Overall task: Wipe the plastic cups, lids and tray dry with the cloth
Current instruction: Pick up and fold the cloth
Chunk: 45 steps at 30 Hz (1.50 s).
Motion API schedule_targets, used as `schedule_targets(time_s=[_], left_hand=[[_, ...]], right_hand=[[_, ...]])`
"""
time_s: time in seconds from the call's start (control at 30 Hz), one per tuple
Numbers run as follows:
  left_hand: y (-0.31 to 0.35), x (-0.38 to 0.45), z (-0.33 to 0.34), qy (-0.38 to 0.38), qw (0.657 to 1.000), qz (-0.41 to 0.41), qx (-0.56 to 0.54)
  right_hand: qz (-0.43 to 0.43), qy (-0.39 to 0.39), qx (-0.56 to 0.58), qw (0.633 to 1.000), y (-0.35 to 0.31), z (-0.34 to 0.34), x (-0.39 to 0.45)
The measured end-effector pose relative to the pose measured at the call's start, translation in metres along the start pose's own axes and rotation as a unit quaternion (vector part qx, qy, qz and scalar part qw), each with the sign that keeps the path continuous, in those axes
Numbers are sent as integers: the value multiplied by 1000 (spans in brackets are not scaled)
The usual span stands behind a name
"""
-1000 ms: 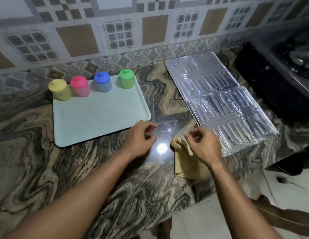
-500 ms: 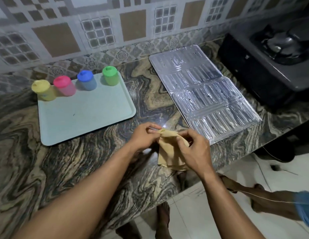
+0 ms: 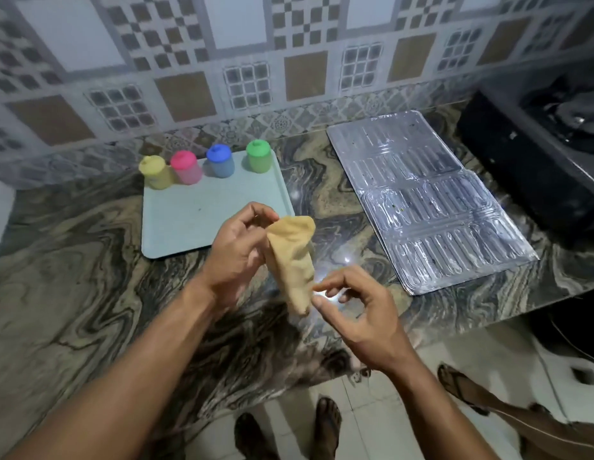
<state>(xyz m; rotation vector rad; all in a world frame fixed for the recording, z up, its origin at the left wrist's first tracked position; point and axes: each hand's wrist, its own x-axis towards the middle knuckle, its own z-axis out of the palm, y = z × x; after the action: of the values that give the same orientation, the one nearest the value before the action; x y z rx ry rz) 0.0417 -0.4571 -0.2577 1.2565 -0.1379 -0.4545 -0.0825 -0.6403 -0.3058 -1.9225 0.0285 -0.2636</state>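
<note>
Marbled stone counter (image 3: 73, 277): pale green plastic tray (image 3: 202, 224) toward its back edge, four lidded plastic cups (image 3: 202, 166) along the tray's far edge. Left hand (image 3: 237, 250) pinches the tan cloth (image 3: 294, 263) by its top, above the counter's front edge. Right hand (image 3: 358, 313) has loosely curled fingers, fingertips touching the cloth's lower end.

Soft matt cloth (image 3: 292, 260); glossy marbled counter (image 3: 73, 293); seemingly plastic tray (image 3: 176, 234).
</note>
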Motion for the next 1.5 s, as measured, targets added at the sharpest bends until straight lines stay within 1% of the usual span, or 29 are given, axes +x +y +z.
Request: schedule_targets(time_s=[0.13, 0.23, 0.3, 0.4, 0.53, 0.6, 0.7, 0.8, 0.83, 0.93, 0.97, 1.07, 1.2, 1.23, 1.27, 1.37, 1.5], left_hand=[[20, -17, -17, 29, 999, 1, -33], [25, -31, -21, 48, 998, 2, -32], [25, -43, -23, 61, 998, 13, -30], [22, -57, -25, 78, 996, 35, -8], [14, -80, -31, 117, 987, 77, 73], [11, -94, -39, 123, 981, 101, 110], [9, -117, -54, 140, 970, 128, 154], [19, -136, -68, 194, 942, 172, 213], [24, -138, -70, 192, 938, 177, 227], [43, -147, -85, 140, 943, 174, 245], [49, -150, -90, 125, 944, 167, 256], [66, -165, -105, 88, 954, 154, 243], [89, -193, -126, 79, 980, 141, 116], [95, -197, -128, 83, 981, 134, 113], [102, -204, -133, 99, 977, 130, 140], [122, -226, -149, 138, 948, 145, 249], [145, -257, -179, 179, 915, 172, 317]], right_hand=[[53, 53, 89, 993, -10, 7, 15], [47, 21, 107, 993, -20, 15, 25], [28, -23, 114, 993, -28, 24, 29], [35, -75, 151, 985, -38, 41, 36], [37, -135, 210, 968, -50, 57, 47], [32, -175, 231, 956, -64, 62, 54], [-10, -246, 208, 947, -88, 68, 67], [-59, -339, 187, 920, -118, 73, 77], [-69, -366, 188, 909, -126, 72, 80], [-82, -437, 207, 871, -156, 83, 85], [-83, -450, 213, 863, -164, 89, 88], [-79, -461, 225, 854, -181, 104, 94], [-79, -507, 241, 824, -202, 131, 93], [-78, -510, 245, 820, -205, 136, 93], [-80, -511, 246, 820, -211, 144, 92], [-86, -516, 238, 819, -222, 167, 92], [-87, -492, 237, 833, -230, 195, 96]])
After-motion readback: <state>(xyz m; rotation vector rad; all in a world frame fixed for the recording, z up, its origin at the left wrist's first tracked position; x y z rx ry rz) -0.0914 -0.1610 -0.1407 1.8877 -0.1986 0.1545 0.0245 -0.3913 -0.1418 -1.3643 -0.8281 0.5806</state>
